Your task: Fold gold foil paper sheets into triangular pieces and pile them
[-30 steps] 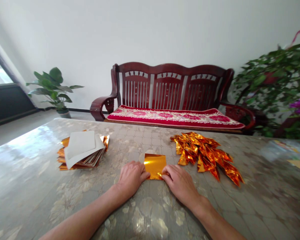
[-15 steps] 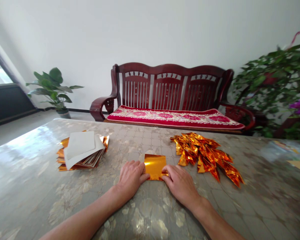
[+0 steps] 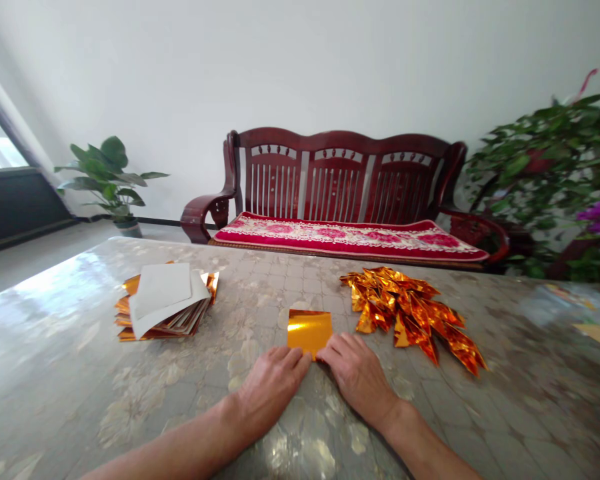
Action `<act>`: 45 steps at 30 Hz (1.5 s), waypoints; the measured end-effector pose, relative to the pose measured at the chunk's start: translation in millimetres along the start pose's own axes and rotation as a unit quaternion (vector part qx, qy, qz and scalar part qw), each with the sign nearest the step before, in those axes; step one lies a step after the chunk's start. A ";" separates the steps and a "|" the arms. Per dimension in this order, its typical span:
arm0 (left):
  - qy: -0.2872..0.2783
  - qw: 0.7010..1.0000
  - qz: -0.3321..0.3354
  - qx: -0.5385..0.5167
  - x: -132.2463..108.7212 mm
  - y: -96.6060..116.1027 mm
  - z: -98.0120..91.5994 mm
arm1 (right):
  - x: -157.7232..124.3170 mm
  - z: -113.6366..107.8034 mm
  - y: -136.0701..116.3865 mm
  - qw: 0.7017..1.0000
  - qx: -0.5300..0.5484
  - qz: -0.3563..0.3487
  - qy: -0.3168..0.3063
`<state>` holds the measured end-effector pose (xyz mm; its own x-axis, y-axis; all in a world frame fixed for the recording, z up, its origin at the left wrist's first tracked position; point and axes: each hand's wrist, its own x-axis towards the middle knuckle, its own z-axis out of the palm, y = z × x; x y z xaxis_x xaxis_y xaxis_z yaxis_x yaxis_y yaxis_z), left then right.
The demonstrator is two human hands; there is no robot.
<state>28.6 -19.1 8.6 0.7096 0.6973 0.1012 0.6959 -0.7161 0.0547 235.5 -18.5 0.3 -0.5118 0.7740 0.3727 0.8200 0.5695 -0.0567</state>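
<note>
1. Head view: A person's left hand (image 3: 273, 390) and right hand (image 3: 360, 373) rest palm down on a marble-patterned tabletop (image 3: 80, 347), fingers flat and together, both gripping nothing.
2. One gold foil square (image 3: 310, 331) lies just ahead, between the hands. It is nearly square, with no clear long axis, and one edge runs across the person's front.
3. The right hand is the nearer: its fingers cover the square's near right corner. The left fingertips (image 3: 305, 358) sit at the near edge, close to that same corner.
4. To the right of the right hand lies one loose heap of folded gold foil pieces (image 3: 413, 317), well over a dozen; overlaps prevent an exact count.
5. Farther left, well beyond the left hand, sits one stack of foil sheets (image 3: 165, 327), topped by two white paper sheets (image 3: 160, 290).
6. Beyond the table stands one dark wooden bench (image 3: 340, 153) with one red floral cushion (image 3: 350, 240), flanked by one potted plant (image 3: 105, 173) at left and one leafy plant (image 3: 545, 167) at right.
</note>
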 end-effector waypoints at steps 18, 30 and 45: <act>-0.001 0.996 -0.021 0.085 -8.0 12.0 10.3 | -10.4 -7.5 0.1 1.000 -0.018 -0.018 -0.017; -0.032 0.994 -0.059 0.084 -12.3 1.0 -1.9 | -19.4 -5.3 12.9 0.997 -0.051 0.047 0.044; -0.006 0.997 -0.079 0.023 -3.4 -18.1 -7.3 | -1.7 -5.9 2.2 0.999 -0.045 -0.012 -0.010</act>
<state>12.7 -8.7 14.5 0.5926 0.8013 0.0822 0.8026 -0.5960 0.0241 239.7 -20.3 5.1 -0.5353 0.7667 0.3544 0.8269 0.5612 0.0351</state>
